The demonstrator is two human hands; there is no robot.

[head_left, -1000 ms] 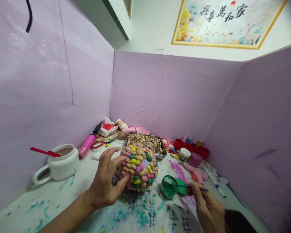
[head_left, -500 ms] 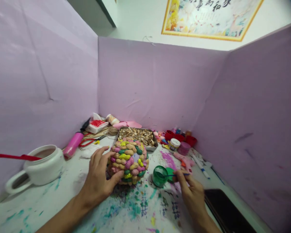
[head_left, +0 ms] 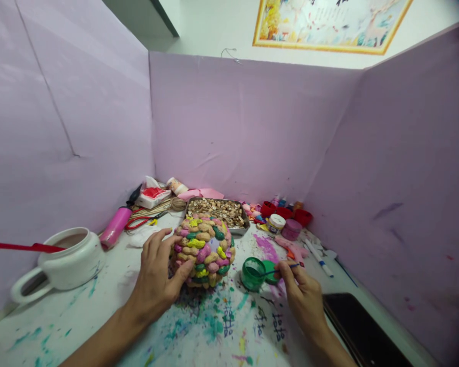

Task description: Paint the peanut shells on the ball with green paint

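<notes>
A round ball covered in peanut shells [head_left: 204, 250], painted pink, yellow, green and partly plain tan, sits on the table. My left hand [head_left: 158, 270] grips its left side, thumb at the front and fingers over the upper left. My right hand [head_left: 300, 293] pinches a thin blue paintbrush [head_left: 277, 271]. The brush's tip is inside an open jar of green paint [head_left: 253, 274], which stands just right of the ball. Beside the jar lies its green lid [head_left: 271, 272], partly behind the brush.
Behind the ball stands a metal tray [head_left: 248, 224] of shell pieces. A white mug [head_left: 71, 262] with a red stick is on the left, near a pink bottle [head_left: 117, 227] and scissors [head_left: 147, 220]. Paint pots [head_left: 290, 229], a marker [head_left: 319, 259] and a black phone [head_left: 361, 331] lie right.
The brush's handle end has tilted slightly upward while its tip stays in the green jar. My left hand keeps its place on the ball. The camera view has shifted a little.
</notes>
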